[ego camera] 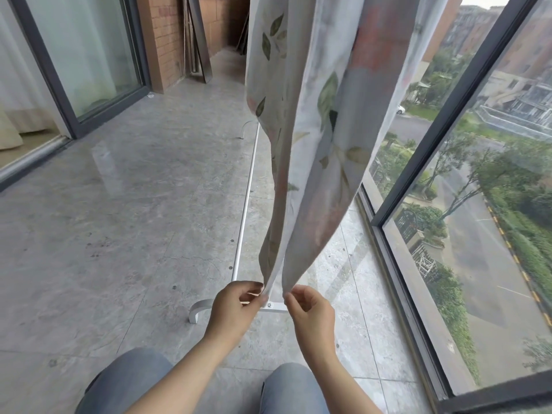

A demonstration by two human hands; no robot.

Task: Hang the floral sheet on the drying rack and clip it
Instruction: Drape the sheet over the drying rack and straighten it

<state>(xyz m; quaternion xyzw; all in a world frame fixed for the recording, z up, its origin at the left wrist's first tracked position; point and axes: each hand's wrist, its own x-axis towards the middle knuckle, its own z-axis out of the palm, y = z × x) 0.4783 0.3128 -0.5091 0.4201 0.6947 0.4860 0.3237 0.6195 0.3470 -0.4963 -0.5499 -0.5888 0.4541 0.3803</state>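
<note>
Where the view begins at the left, a sliding glass door [89, 55] in a dark frame stands beside a brick wall [167, 40], and grey floor tiles [119, 204] spread from them toward the middle. On those tiles lies the drying rack's white bottom bar [246, 201], running straight away from the person, with a curved white foot [199, 309] at its near end and another at its far end. Two knees [128, 380] in blue jeans show at the lower edge, and both bare forearms [185, 375] reach forward from above them. The left hand [234, 309] is turned back-up, its thumb and curled fingers pinching the sheet's lower edge just above the near foot. The floral sheet [316, 115] hangs just right of the bar. Its long axis is vertical: it comes down from above the top of the view, where its support is out of sight, and narrows into two hanging folds whose bottom corners point down at the hands. Its breadth runs away from the person, in line with the bar. Green leaves and faded pink blooms mark the pale cloth. The right hand [310, 309], just beside the left and not touching it, pinches the other fold's corner between thumb and forefinger, the remaining fingers loosely curled. Farther right a dark window frame [442, 121] slants across, with trees and a road below behind the glass.
</note>
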